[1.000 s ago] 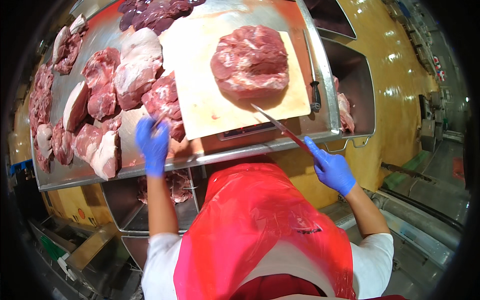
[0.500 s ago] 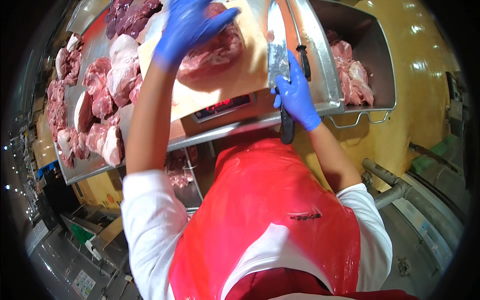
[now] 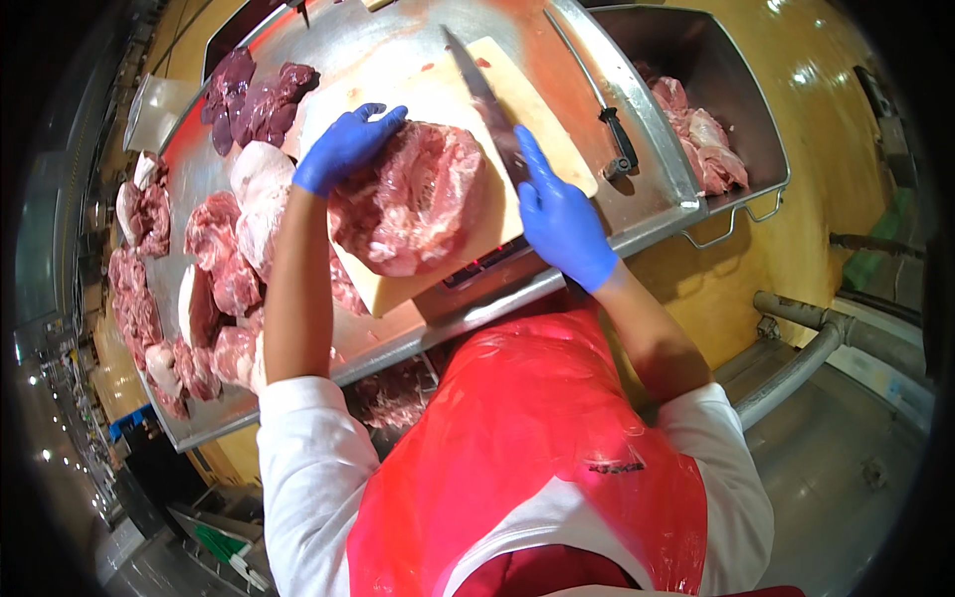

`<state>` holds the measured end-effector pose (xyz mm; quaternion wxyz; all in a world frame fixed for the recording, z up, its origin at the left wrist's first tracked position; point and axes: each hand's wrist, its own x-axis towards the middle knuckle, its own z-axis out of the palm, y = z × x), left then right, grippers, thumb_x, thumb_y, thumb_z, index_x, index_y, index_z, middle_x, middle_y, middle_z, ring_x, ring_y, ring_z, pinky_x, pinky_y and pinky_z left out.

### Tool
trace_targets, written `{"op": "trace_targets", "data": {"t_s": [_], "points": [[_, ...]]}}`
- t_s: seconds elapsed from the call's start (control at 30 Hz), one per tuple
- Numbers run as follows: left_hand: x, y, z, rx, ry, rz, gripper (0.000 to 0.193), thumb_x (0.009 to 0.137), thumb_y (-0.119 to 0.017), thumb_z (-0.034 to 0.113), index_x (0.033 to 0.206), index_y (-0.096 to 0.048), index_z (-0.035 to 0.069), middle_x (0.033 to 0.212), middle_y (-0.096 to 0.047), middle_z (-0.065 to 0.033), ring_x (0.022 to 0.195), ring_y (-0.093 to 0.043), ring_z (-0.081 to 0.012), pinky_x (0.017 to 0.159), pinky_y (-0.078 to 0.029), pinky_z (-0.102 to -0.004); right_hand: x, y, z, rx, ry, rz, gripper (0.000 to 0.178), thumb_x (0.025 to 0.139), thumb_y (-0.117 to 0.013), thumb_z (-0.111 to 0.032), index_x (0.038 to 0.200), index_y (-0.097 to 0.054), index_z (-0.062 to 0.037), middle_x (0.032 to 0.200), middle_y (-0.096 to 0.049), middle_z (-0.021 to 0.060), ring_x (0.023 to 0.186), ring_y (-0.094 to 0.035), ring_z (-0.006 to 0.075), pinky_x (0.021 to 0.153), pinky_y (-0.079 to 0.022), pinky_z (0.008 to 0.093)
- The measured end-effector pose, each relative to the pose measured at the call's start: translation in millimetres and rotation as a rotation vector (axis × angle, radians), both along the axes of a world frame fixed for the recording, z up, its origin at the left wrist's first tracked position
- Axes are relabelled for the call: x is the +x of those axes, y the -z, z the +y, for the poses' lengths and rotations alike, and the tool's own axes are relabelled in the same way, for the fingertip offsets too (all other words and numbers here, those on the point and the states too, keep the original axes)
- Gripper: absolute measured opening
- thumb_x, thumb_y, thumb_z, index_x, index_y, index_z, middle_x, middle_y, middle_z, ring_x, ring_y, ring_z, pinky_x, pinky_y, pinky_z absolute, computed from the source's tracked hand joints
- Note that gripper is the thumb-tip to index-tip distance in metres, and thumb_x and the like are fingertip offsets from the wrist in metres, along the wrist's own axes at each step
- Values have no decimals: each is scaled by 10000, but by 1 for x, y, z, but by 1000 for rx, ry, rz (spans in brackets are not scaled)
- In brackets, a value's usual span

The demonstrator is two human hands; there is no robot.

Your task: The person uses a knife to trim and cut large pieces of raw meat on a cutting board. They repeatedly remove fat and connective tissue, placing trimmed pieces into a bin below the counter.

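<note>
A thick slab of raw pink meat (image 3: 413, 199) lies on the pale cutting board (image 3: 398, 88), with folds and a hollow on its upper face. My left hand (image 3: 348, 147), in a blue glove, rests against its far left edge; the thumb and fingers are apart. My right hand (image 3: 565, 227), gloved in blue too, is closed round the handle of a long butcher's knife (image 3: 485, 98), mostly hidden by the hand. The index finger stretches along the blade, which points away and leftward over the board, right of the meat.
Several meat cuts (image 3: 224, 269) and dark liver-like pieces (image 3: 261, 104) lie left on the metal table (image 3: 378, 60). A sharpening steel (image 3: 587, 80) lies right of the board. Beyond it stands a metal tub (image 3: 731, 60) holding meat. A lit scale display (image 3: 485, 264) shows beneath the board.
My left hand has come down to the meat's left edge. The meat's hollowed face now shows. The right hand's knife has swung leftward over the board, and the board sits at another angle.
</note>
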<state>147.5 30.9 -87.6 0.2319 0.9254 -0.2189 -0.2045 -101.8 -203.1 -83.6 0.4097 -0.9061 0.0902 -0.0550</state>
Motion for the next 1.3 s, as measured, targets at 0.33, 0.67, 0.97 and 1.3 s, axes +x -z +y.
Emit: {"op": "trace_targets", "data": {"t_s": [0.33, 0.67, 0.97, 1.3], "points": [[-72, -38, -21, -95, -122, -334, 396, 905, -547, 326, 1171, -689, 71, 1141, -655, -180, 1036, -649, -362, 930, -498, -414, -24, -45, -53, -192, -401, 336, 624, 975, -472, -128, 1565, -280, -200, 967, -645, 306, 837, -636, 465, 804, -505, 511], [-61, -45, -16, -356, 31, -172, 266, 791, -588, 124, 995, -744, 56, 1013, -680, -132, 920, -681, -279, 854, -531, -350, 37, 15, -39, -20, -454, 373, 689, 953, -459, -88, 1576, -173, -151, 954, -650, 308, 777, -642, 465, 706, -501, 535], [-81, -56, -45, -235, 8, -228, 251, 772, -588, 62, 986, -713, 22, 1008, -671, -147, 1009, -650, -298, 944, -506, -375, 69, 32, -56, 10, -497, 164, 779, 881, -498, -7, 1574, -162, -123, 845, -659, 288, 754, -642, 470, 673, -497, 552], [-108, -66, -72, 120, -6, -484, 336, 707, -639, 155, 1034, -647, 84, 1110, -630, -123, 1085, -586, -352, 974, -435, -477, -44, -40, -191, -12, -635, 590, 674, 970, -498, -177, 1583, -220, -207, 925, -673, 243, 798, -635, 457, 735, -488, 523]]}}
